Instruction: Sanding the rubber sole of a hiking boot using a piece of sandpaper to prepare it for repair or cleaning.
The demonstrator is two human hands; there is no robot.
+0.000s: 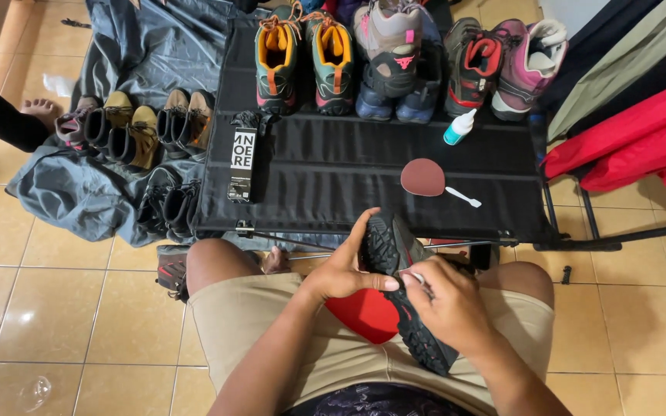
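A black shoe (391, 254) with a lugged sole lies sole-up across my lap, over a red piece (364, 314) on my beige shorts. My left hand (346, 266) grips the shoe's toe end, thumb lying along the sole. My right hand (447, 302) rests on the middle of the sole with its fingers pinched on something small and pale; what it is I cannot make out. Beyond my knees, on the low black fabric table (333, 173), lie a round maroon lid (423, 177), a small white spatula (464, 198) and a white glue bottle (459, 127) with a teal base.
Several hiking shoes (395, 62) line the table's far edge; a black tag (243, 164) lies at its left. Brown and black boots (136, 131) sit on a grey cloth (86, 196) to the left. Another person's bare feet (40, 112) show at far left. Red fabric (641, 142) lies right.
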